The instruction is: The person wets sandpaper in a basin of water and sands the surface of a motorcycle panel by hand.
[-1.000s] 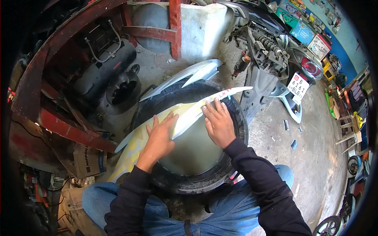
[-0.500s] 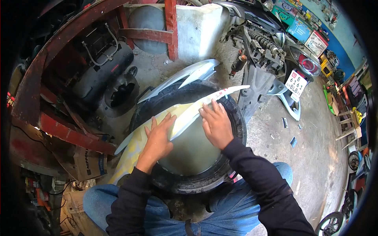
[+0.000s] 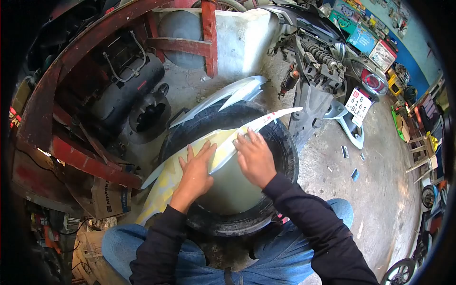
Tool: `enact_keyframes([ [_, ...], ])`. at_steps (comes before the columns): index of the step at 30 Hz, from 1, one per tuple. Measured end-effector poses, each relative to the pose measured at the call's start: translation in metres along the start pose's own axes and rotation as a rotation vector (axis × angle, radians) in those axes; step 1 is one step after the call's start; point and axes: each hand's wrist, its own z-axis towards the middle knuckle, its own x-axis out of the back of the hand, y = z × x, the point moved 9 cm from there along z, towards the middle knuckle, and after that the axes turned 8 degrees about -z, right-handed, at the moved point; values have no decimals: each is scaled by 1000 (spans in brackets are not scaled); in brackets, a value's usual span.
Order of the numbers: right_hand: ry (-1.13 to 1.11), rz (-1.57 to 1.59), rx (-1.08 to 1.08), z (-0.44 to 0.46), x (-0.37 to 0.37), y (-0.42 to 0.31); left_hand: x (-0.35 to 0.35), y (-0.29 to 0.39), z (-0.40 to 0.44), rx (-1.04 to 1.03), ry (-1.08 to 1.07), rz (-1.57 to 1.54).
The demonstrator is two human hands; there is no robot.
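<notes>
A long, curved motorcycle body panel (image 3: 167,176), white with yellowish patches and a pointed tip, lies across a black, tyre-like tub (image 3: 228,227) of cloudy water (image 3: 228,190). My left hand (image 3: 195,172) grips the panel's middle, fingers spread over its top and thumb hidden. Farther along toward the tip, my right hand (image 3: 255,159) presses bent fingertips onto the surface. Whatever lies under those fingers, if anything, is hidden. Behind, a second silvery panel (image 3: 218,97) rests on the tub's far rim.
A partly stripped motorcycle (image 3: 323,61) with a licence plate (image 3: 358,104) stands at the right rear. To the left are a red frame (image 3: 85,154), a black tank (image 3: 128,90) and a cardboard box (image 3: 107,197). Small blue scraps (image 3: 355,175) lie on the concrete floor.
My right hand has slid slightly left and down along the panel. My left hand stays on the same part of it. The whole view has shifted a little.
</notes>
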Motion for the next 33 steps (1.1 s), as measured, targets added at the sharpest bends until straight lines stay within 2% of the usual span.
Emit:
enact_keyframes([
  [1,-6,0,5,3,-5,10,-2,0,-2,0,5,3],
  [3,43,-32,-172,19,-7,47,-2,2,-3,8,4,-2],
  [5,53,-75,-165,15,-9,36,1,3,-3,4,-3,6],
  [7,-33,20,-7,9,-7,-4,-1,1,-3,32,-33,1],
  [9,-15,46,-2,14,-14,10,-1,4,-1,20,-22,2],
  [11,23,71,-164,29,-17,51,-1,1,-5,25,-15,3],
  [13,31,4,-140,24,-15,34,-2,3,-5,16,-28,7],
  [15,-43,71,95,6,-15,-18,-2,3,-4,18,-38,9],
  [17,-63,134,91,10,-13,-11,-3,-1,-3,35,-40,3],
  [19,40,-21,-83,21,-17,42,-3,4,-5,10,-24,6],
  [21,39,-43,-105,17,-15,36,-5,1,-9,22,-34,15],
  [23,-5,49,82,0,-12,-12,-5,4,-5,5,-41,27],
  [25,-43,101,92,3,-2,-11,-6,2,-6,0,-30,46],
  [27,28,-22,-90,18,-2,38,-5,4,-6,2,-25,37],
  [28,52,-93,-99,20,-4,43,-4,5,-7,3,-20,30],
  [29,53,-94,-101,12,-8,38,-4,5,-7,1,-21,31],
  [32,-37,170,136,-11,-7,-41,-5,-1,-4,5,-20,40],
  [33,-36,171,134,-10,-1,-46,-5,-4,-2,1,-8,31],
])
